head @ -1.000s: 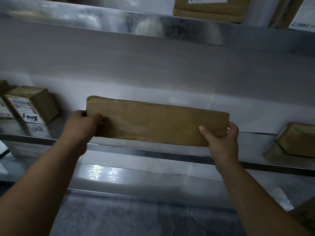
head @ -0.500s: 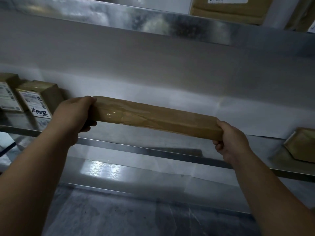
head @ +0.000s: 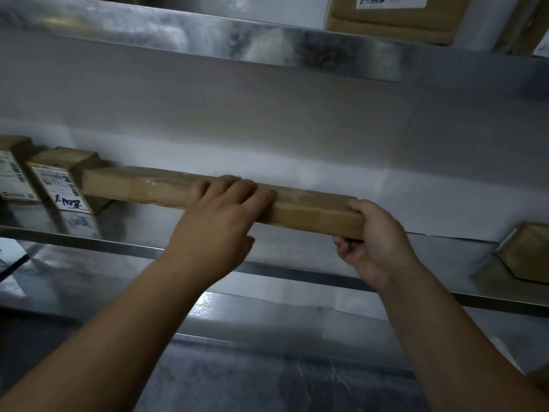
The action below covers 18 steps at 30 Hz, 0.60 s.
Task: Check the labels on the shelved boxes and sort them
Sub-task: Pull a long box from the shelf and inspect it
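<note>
A long flat cardboard box (head: 312,214) is held level across the middle shelf (head: 89,242), lying from nine o'clock to three o'clock with a narrow side turned to the viewer. Its three o'clock end is gripped by the right hand (head: 374,236), with fingers curled beneath and the thumb on top, so the weight appears to be carried there. The left hand (head: 219,215) is laid over the top near mid-length, fingers spread and nearly straight. It seems to steady and guide the box more than to grasp it, and whether the thumb presses from below cannot be told.

No label is seen on the faces shown, so the label is probably on a hidden side. The nine o'clock end lies just beside a small labelled box (head: 64,179) bearing handwriting, and contact between them cannot be confirmed. A second labelled box (head: 13,173) stands further toward nine o'clock. Whether the long box rests on the shelf cannot be told, since a shadow lies under its nine o'clock end.

Another carton (head: 525,251) lies on the same shelf at three o'clock, well apart. On the upper shelf (head: 208,34), a labelled parcel (head: 395,19) is seen at one o'clock.
</note>
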Each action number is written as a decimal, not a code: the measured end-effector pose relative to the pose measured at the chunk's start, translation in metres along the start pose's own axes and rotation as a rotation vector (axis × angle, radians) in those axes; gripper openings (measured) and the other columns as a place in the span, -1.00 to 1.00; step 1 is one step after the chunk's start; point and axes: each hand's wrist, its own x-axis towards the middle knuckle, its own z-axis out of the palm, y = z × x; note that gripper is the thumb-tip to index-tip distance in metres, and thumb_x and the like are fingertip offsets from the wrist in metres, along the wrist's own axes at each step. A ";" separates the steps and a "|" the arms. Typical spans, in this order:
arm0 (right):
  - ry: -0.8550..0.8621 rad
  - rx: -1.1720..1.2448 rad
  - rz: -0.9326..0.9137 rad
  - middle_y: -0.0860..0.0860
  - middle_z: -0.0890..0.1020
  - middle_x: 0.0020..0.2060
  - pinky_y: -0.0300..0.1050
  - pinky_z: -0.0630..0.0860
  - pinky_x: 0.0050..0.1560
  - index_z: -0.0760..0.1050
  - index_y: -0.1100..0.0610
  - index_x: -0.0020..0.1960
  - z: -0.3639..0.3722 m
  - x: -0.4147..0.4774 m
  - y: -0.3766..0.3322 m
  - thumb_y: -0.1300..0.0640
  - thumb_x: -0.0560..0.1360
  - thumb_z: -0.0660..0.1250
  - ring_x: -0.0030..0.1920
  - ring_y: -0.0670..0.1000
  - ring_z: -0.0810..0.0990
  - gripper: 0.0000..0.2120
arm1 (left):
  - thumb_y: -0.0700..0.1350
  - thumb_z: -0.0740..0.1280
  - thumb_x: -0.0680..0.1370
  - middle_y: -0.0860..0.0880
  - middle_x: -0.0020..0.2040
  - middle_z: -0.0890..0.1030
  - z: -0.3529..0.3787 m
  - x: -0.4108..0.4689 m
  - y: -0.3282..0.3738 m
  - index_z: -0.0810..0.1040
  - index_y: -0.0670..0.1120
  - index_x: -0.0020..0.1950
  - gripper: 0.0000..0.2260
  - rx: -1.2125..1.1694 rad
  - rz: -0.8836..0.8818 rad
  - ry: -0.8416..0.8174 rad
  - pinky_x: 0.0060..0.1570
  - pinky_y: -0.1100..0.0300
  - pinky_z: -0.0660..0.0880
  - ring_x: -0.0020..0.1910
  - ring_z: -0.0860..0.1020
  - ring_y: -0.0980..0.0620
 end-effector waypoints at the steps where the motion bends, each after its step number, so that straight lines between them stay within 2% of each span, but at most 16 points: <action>1: -0.030 0.007 -0.006 0.16 0.65 -0.10 -0.13 0.46 -0.36 0.61 0.14 0.20 0.003 -0.003 -0.002 0.04 0.68 0.36 -0.43 0.02 0.58 -0.80 | -0.16 0.60 0.42 -0.04 0.35 0.63 0.004 0.001 -0.001 0.55 0.05 0.47 -0.37 -0.003 0.008 0.084 0.29 -0.18 0.38 0.33 0.54 -0.22; 2: -0.054 0.014 -0.015 0.15 0.66 -0.10 -0.12 0.47 -0.36 0.62 0.14 0.19 0.005 -0.007 -0.004 0.01 0.67 0.37 -0.41 0.03 0.58 -0.78 | -0.26 0.55 0.43 -0.06 0.26 0.68 0.005 0.001 -0.004 0.62 0.00 0.40 -0.46 -0.022 0.006 0.151 0.19 -0.15 0.40 0.22 0.58 -0.24; 4: -0.055 0.041 -0.026 0.15 0.66 -0.05 -0.09 0.50 -0.34 0.60 0.09 0.20 0.004 -0.010 -0.009 -0.14 0.65 0.38 -0.34 0.04 0.58 -0.69 | -0.38 0.49 0.43 -0.10 0.18 0.71 -0.001 0.005 -0.012 0.67 -0.08 0.33 -0.51 -0.089 0.001 0.205 0.12 -0.14 0.48 0.12 0.60 -0.26; 7: 0.026 0.096 0.007 0.16 0.66 0.17 -0.03 0.56 -0.26 0.56 0.03 0.30 -0.003 -0.005 -0.015 -0.46 0.53 0.39 -0.09 0.11 0.64 -0.37 | -0.46 0.45 0.39 -0.10 0.14 0.71 -0.021 0.008 -0.023 0.68 -0.11 0.29 -0.49 -0.221 -0.020 0.224 0.12 -0.12 0.57 0.09 0.61 -0.22; 9: 0.039 0.121 0.036 0.17 0.64 0.28 -0.03 0.58 -0.26 0.59 0.03 0.32 -0.007 -0.001 -0.016 -0.57 0.45 0.38 0.01 0.13 0.64 -0.24 | -0.47 0.45 0.40 -0.04 0.11 0.69 -0.037 0.007 -0.030 0.67 -0.05 0.27 -0.48 -0.287 -0.081 0.220 0.09 -0.05 0.56 0.08 0.61 -0.14; 13: 0.030 0.151 0.086 0.18 0.62 0.30 -0.03 0.62 -0.22 0.62 0.05 0.32 -0.004 0.003 -0.010 -0.55 0.46 0.40 -0.03 0.13 0.63 -0.25 | -0.47 0.47 0.41 0.04 0.07 0.67 -0.049 0.004 -0.040 0.65 0.04 0.25 -0.46 -0.345 -0.138 0.205 0.06 -0.04 0.55 0.06 0.60 -0.05; 18: -0.073 0.182 0.171 0.14 0.63 0.15 -0.02 0.63 -0.12 0.61 0.07 0.35 0.011 0.000 -0.002 -0.46 0.52 0.42 -0.03 0.16 0.64 -0.32 | -0.45 0.50 0.43 0.13 -0.01 0.61 -0.049 -0.002 -0.047 0.66 0.07 0.22 -0.48 -0.339 -0.147 0.160 0.00 0.03 0.51 -0.01 0.56 0.02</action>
